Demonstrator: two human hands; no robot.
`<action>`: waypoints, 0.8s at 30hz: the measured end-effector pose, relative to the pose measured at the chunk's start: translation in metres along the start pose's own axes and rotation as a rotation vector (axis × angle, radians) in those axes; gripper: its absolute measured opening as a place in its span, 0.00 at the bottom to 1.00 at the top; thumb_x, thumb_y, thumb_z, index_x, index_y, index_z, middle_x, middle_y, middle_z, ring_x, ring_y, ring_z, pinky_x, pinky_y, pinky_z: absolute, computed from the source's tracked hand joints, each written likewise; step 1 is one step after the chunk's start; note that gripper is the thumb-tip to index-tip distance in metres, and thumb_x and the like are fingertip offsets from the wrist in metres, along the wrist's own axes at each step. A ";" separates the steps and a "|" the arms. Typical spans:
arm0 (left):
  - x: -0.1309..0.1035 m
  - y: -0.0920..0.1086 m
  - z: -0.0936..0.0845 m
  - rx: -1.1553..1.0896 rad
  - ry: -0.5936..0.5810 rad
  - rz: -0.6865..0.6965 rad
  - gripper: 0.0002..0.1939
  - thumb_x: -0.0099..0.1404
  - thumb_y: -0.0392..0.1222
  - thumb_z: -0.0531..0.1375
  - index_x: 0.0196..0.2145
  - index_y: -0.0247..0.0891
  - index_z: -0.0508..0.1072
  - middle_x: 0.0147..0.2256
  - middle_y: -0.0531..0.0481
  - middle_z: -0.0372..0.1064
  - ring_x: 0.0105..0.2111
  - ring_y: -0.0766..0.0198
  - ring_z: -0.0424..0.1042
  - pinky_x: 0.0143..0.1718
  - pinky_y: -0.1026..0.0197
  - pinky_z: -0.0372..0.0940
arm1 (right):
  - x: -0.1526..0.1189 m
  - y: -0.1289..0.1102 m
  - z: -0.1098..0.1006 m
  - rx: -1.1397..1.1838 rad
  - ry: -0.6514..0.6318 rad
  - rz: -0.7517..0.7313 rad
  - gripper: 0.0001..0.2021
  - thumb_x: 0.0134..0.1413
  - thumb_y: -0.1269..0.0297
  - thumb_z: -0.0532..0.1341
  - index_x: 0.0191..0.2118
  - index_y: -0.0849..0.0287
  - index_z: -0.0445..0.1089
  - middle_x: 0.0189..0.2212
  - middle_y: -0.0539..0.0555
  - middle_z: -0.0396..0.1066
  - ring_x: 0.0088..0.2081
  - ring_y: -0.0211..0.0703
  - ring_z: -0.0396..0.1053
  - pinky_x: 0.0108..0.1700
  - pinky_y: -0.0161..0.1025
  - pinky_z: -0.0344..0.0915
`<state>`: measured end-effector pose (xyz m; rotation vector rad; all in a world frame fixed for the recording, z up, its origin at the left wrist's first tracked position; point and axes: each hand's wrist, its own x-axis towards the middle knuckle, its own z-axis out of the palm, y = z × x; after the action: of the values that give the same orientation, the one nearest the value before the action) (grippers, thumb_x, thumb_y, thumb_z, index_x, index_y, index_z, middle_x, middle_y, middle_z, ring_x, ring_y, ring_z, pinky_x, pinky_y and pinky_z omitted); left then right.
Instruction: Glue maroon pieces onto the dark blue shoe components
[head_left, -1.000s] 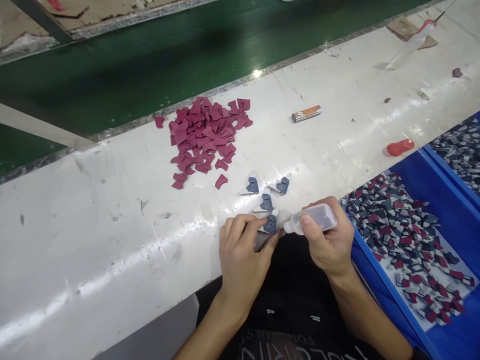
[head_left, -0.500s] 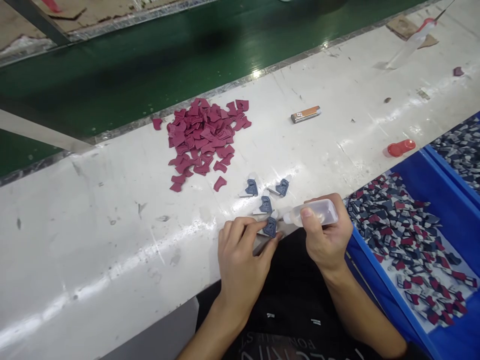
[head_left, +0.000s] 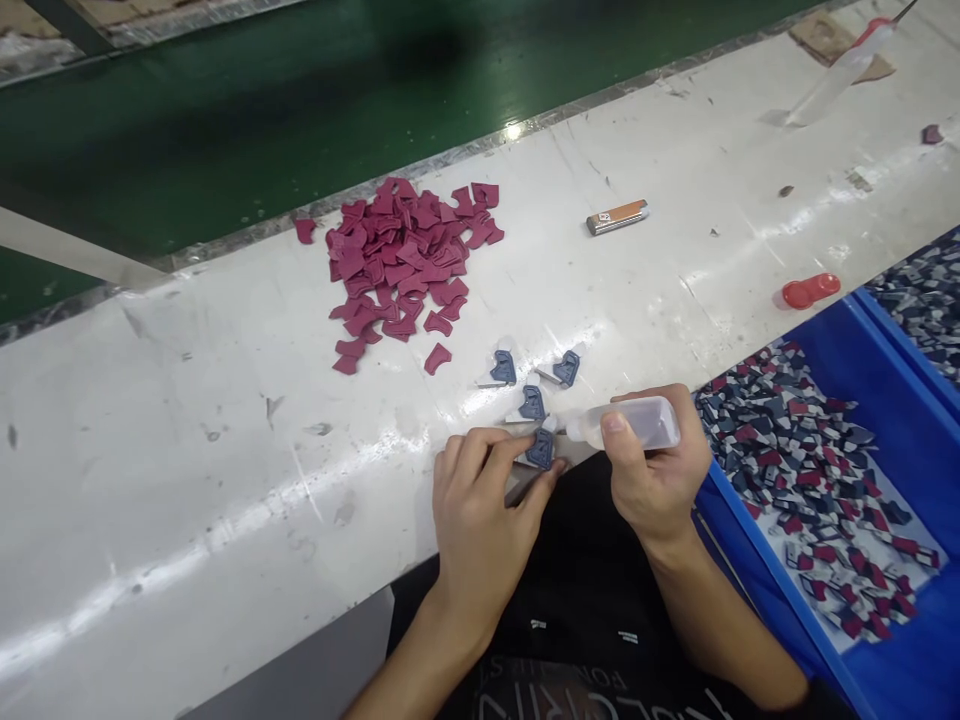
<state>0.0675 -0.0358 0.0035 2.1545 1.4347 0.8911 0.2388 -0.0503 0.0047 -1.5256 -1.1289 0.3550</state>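
My left hand [head_left: 487,490] pinches a small blue-and-white plastic piece [head_left: 540,450] between thumb and fingers at the table's near edge. My right hand [head_left: 660,470] is wrapped round a translucent squeeze bottle [head_left: 641,424], tilted so its thin tip points left at that piece. Whether the tip touches the piece I cannot tell. Just beyond lie three similar pieces: one blue piece [head_left: 532,403] close by, another [head_left: 502,368] farther left and a third [head_left: 568,369] to the right. A heap of dark red flat pieces [head_left: 405,250] lies farther up the table.
A lighter [head_left: 617,217] and a red plastic cap piece [head_left: 811,291] rest on the white table [head_left: 225,420]. Another squeeze bottle [head_left: 836,80] is at the far right. Blue bins [head_left: 885,400] of mixed small pieces stand at right. A green belt [head_left: 247,110] runs behind.
The whole view has shifted slightly. Both hands keep their grips, and the bottle tip stays at the blue-and-white piece, now nearer its upper end.
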 end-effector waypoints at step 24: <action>0.000 0.000 0.000 0.003 0.000 -0.021 0.10 0.69 0.43 0.73 0.45 0.44 0.78 0.40 0.52 0.75 0.40 0.59 0.71 0.45 0.52 0.65 | -0.002 -0.004 -0.002 0.030 -0.003 0.023 0.10 0.65 0.58 0.70 0.36 0.55 0.71 0.30 0.49 0.72 0.28 0.41 0.70 0.26 0.35 0.66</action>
<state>0.0678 -0.0363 0.0036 2.1378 1.4569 0.8820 0.2381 -0.0537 0.0080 -1.5136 -1.1042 0.3881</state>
